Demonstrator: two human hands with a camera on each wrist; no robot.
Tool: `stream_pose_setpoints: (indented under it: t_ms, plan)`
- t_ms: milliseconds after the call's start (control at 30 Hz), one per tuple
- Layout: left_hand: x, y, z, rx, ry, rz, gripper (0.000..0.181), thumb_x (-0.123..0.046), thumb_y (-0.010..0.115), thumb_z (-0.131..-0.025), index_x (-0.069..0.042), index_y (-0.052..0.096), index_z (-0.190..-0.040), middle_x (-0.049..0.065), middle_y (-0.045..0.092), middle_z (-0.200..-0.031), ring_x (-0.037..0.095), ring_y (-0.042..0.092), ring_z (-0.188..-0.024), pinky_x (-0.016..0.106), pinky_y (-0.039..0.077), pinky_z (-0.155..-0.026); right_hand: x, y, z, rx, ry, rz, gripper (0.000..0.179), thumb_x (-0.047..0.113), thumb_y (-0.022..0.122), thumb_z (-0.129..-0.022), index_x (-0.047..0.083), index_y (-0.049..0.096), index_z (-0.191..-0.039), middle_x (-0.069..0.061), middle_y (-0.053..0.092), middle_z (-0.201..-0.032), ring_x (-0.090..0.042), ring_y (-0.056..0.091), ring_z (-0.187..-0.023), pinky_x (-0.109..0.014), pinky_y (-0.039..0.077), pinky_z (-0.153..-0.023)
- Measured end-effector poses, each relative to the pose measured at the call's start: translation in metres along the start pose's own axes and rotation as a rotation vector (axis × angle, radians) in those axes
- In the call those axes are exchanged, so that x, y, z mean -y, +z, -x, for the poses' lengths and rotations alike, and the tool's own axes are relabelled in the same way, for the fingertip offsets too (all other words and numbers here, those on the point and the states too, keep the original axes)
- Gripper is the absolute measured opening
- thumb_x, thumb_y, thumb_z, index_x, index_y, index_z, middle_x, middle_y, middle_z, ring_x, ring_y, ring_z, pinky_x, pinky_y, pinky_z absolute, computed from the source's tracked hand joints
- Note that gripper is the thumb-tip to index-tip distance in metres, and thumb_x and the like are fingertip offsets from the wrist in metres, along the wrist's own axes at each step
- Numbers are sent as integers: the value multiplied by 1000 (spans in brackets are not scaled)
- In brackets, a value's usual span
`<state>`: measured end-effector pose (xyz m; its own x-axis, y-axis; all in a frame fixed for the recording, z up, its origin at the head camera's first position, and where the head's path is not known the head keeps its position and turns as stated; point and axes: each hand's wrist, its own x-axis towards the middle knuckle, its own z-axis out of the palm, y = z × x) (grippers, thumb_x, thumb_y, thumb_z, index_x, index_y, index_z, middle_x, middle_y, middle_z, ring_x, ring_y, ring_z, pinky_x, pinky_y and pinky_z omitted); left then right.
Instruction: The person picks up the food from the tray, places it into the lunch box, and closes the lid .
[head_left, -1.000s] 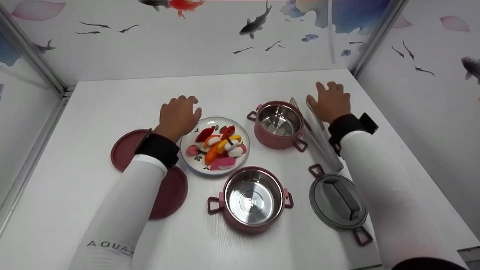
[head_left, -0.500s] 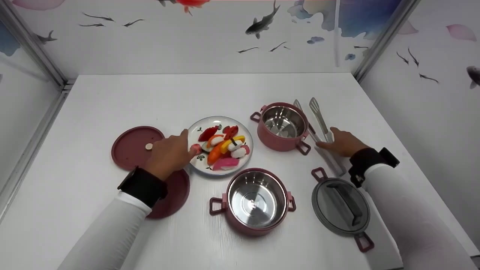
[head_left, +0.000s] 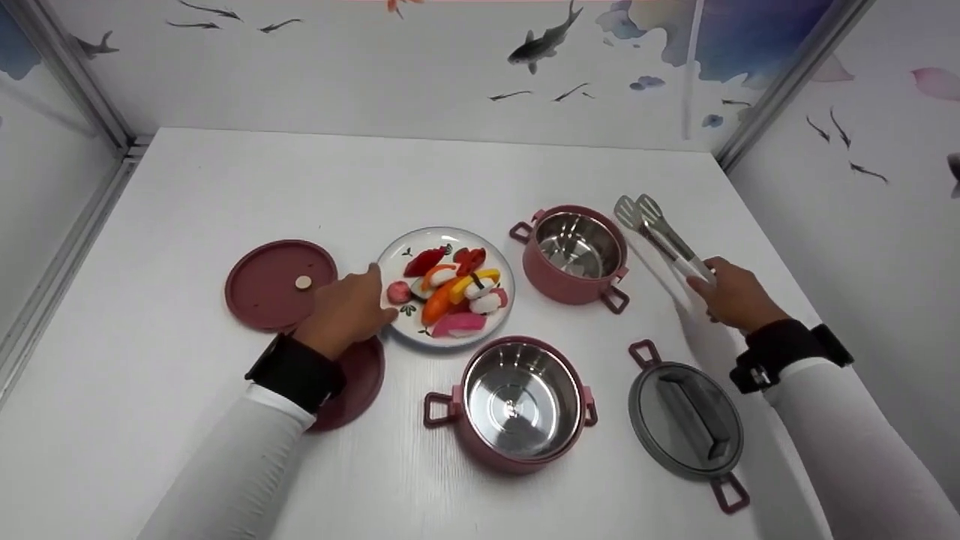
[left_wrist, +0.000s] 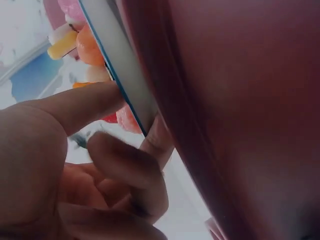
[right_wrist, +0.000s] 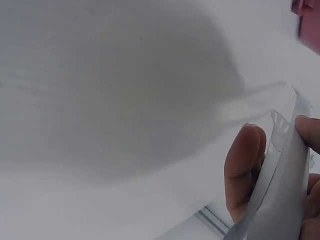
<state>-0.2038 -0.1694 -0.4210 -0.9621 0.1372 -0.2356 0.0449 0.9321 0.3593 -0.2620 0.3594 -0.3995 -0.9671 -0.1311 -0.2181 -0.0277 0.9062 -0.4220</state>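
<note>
My left hand [head_left: 349,311] pinches the left edge of a white plate [head_left: 491,324] with a blue rim. In the left wrist view, the thumb [left_wrist: 95,102] lies on its rim and a finger reaches beneath. Toy sushi pieces [head_left: 441,300] lie on the plate. At the right, my right hand [head_left: 739,295] grips a pair of tongs [head_left: 671,238] by the pale handle, slotted tips pointing up and away. The right wrist view shows the thumb and fingers on either side of the tongs [right_wrist: 285,185], and their shadow on the table.
Two dark red pots stand nearby, one behind [head_left: 571,289] and one in front [head_left: 521,459]. A grey lid [head_left: 682,420] with red loops lies at right. Two dark red discs, one at the back [head_left: 259,289] and one in front [head_left: 367,386], lie under the left arm.
Both hands came down and nearer: the left took hold of the plate's edge, the right picked up the tongs and drew them right. The tongs' arms have come closer together.
</note>
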Motion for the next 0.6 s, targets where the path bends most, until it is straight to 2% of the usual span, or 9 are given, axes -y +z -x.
stream_pose_setpoints:
  t_ms: [133,267,333,433,600]
  plan:
    - [3,-2,-1,16,9,57,81,-34,66,-93,8,31,-152,28,62,-128,40,61,-117,60,46,-97,14,-13,19,-82,-62,-6,60,40,45,-106,-6,39,-144,-25,60,-100,-16,64,-65,-30,48,-54]
    - [5,-5,-1,34,24,88,81,-34,66,-93,4,29,-154,26,60,-133,39,60,-116,59,46,-96,48,-11,40,-140,-171,-40,58,37,51,-104,-2,43,-146,-21,61,-105,-12,60,-63,-28,49,-54]
    - [7,-5,-1,47,34,100,82,-33,66,-94,3,26,-156,26,58,-138,38,59,-118,57,46,-97,70,-4,48,-136,-233,-43,53,33,53,-104,-1,47,-144,-19,63,-108,-13,60,-65,-27,50,-57]
    - [10,-5,-2,64,49,122,85,-31,65,-95,2,19,-158,24,51,-146,37,57,-123,54,45,-102,102,8,52,-102,-333,-5,45,27,56,-103,1,54,-141,-15,67,-113,-16,62,-79,-31,52,-68]
    - [12,-3,-6,90,88,163,86,-29,64,-96,2,14,-159,24,45,-151,35,55,-124,51,44,-105,138,26,43,-62,-454,93,40,22,61,-101,4,60,-136,-11,71,-114,-23,64,-97,-43,50,-84]
